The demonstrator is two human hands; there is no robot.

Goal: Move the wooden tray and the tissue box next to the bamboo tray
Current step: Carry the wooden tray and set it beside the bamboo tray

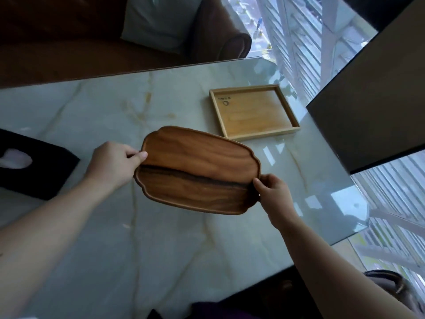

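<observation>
Marble counter [161, 249], left grip [112, 162] and right grip [273, 192] pinching opposite ends of dark scalloped wooden tray [197, 171] just beside bamboo tray [254, 111], black tissue box [34, 162] well apart from bamboo tray, brown sofa [69, 42] beyond

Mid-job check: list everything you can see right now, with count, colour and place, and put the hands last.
wooden tray: one, dark brown, table centre, held at both ends
bamboo tray: one, pale tan, rectangular, beyond the wooden tray, towards the right
tissue box: one, black, white tissue showing, left edge
table: one, pale green marble look
sofa: one, brown, behind the table
cushion: one, light, on the sofa
left hand: grip on the tray's left end
right hand: grip on the tray's right end
</observation>
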